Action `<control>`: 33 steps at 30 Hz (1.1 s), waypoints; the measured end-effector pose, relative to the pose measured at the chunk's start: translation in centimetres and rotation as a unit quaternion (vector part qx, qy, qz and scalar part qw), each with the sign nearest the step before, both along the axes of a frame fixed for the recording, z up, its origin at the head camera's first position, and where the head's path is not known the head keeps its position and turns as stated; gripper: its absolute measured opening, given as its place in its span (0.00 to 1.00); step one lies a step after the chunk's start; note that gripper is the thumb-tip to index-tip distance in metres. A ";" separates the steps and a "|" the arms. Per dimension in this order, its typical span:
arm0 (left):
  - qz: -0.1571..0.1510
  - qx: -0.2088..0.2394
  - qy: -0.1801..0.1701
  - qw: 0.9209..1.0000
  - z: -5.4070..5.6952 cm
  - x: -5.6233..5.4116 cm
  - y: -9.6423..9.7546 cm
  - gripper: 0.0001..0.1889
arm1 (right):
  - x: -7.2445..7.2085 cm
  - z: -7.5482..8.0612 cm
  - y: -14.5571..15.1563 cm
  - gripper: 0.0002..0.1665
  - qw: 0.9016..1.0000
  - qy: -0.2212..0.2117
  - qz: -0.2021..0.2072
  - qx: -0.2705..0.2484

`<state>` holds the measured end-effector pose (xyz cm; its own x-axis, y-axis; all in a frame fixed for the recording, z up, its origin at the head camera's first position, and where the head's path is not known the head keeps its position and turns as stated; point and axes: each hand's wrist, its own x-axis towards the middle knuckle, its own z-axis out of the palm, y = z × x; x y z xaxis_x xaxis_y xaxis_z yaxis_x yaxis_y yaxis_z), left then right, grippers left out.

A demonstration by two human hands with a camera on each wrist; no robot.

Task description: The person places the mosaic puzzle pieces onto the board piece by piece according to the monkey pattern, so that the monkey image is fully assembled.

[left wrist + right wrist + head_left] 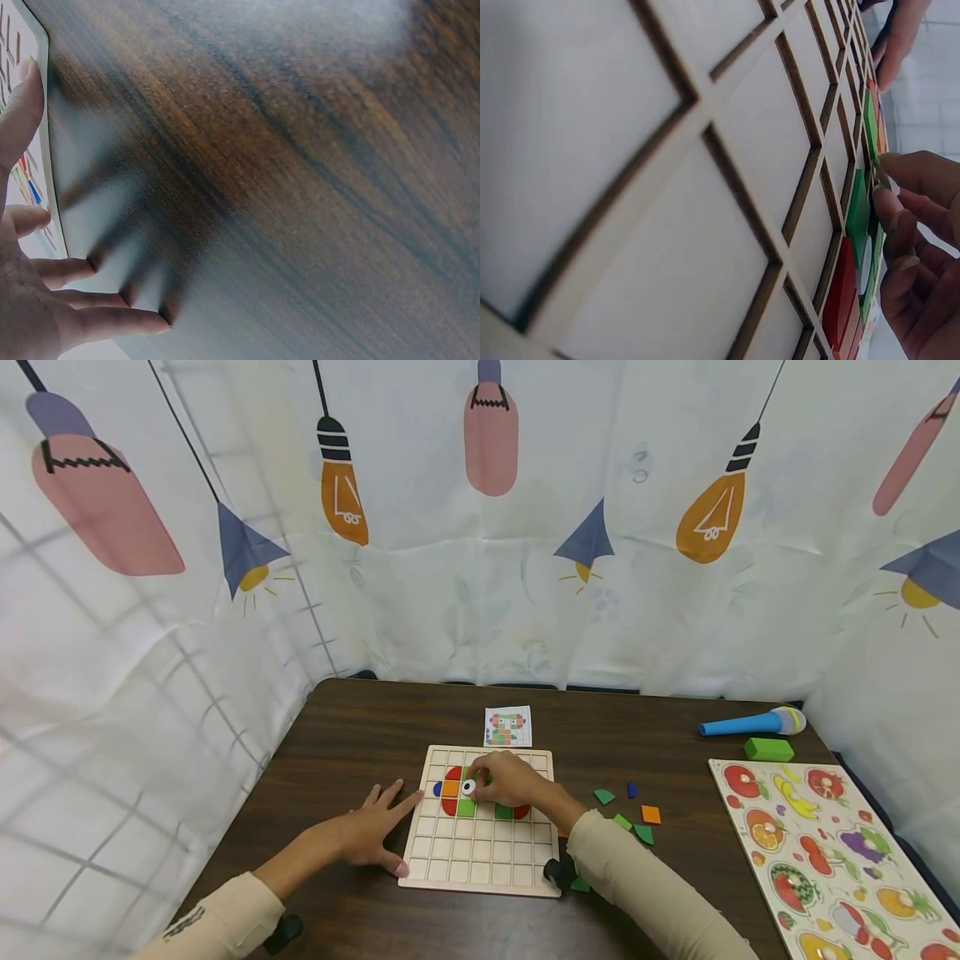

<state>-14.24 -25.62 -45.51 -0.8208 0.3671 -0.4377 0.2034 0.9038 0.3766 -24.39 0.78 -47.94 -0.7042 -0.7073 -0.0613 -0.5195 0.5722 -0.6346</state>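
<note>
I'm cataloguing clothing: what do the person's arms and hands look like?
The left beige fabric sleeve bears a dark marking near its cuff; the right beige fabric sleeve looks plain. Black rounded pieces show beside both. Both hands are ungloved.

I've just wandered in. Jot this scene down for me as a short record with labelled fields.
Right hand: pinches a white eye piece at the grid board
Left hand: fingers spread, thumb at the board's near left corner
On the board: red, green, orange and blue pieces
Behind the board: patterned card
Right of the board: loose pieces
Far right: fruit board, green block, blue microphone
</note>
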 end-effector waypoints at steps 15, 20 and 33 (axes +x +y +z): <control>0.005 -0.002 0.002 1.000 -0.1 0.0 0.0 0.60 | 0.5 0.2 -0.3 0.09 0.999 0.019 -0.026 0.025; 0.007 -0.001 0.000 1.000 -0.1 0.0 0.0 0.60 | 0.7 0.4 -0.3 0.09 0.999 0.029 -0.030 0.026; 0.003 0.003 0.001 1.000 0.1 0.1 0.0 0.59 | 0.4 1.7 3.6 0.13 0.999 0.012 -0.007 -0.030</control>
